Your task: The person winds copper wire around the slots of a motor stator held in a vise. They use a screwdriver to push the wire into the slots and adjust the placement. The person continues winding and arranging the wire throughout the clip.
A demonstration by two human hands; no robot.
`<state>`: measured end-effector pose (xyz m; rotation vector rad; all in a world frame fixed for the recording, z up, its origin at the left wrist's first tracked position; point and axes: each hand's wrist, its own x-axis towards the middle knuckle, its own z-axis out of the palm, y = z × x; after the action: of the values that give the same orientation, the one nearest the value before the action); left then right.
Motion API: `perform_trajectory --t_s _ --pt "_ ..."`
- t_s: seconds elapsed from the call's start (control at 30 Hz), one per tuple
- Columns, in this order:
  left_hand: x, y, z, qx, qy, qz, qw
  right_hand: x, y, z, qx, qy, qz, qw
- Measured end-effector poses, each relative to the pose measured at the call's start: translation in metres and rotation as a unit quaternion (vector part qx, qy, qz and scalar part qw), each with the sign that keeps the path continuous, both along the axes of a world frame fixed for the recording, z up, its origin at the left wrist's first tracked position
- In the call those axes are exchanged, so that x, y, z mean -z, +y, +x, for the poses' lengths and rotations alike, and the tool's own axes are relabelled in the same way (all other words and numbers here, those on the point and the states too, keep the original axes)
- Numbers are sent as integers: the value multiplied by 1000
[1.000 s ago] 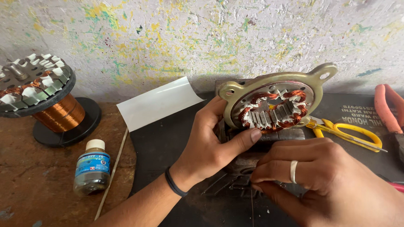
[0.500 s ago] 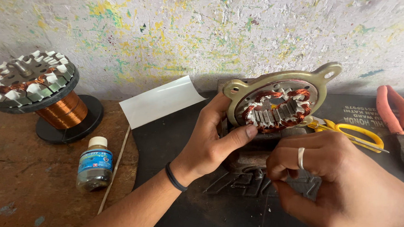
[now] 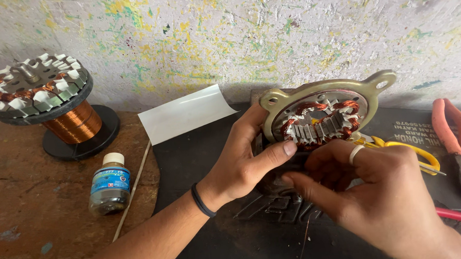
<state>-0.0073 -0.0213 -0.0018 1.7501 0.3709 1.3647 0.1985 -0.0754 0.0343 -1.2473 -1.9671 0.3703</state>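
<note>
Motor stator — left hand grip closed on it, right hand fingers pinched beneath.

Brown bench bears bottle, wire spool, black mat

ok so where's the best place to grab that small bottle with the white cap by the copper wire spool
Probably take the small bottle around its labelled body, coming from its right side or above. It stands upright on the wooden table with a thin stick lying just to its right, and the copper wire spool stands behind it.
</note>
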Motion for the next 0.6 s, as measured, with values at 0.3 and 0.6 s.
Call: perform_trajectory --t_s 0.3,0.6 --pt "1 -1 2 -13 10 21 1000 11 -5 -6 38 33 18 999" --pt "0 1 1 -10 13 29 999 16 -6 -3 -5 57 -32 998"
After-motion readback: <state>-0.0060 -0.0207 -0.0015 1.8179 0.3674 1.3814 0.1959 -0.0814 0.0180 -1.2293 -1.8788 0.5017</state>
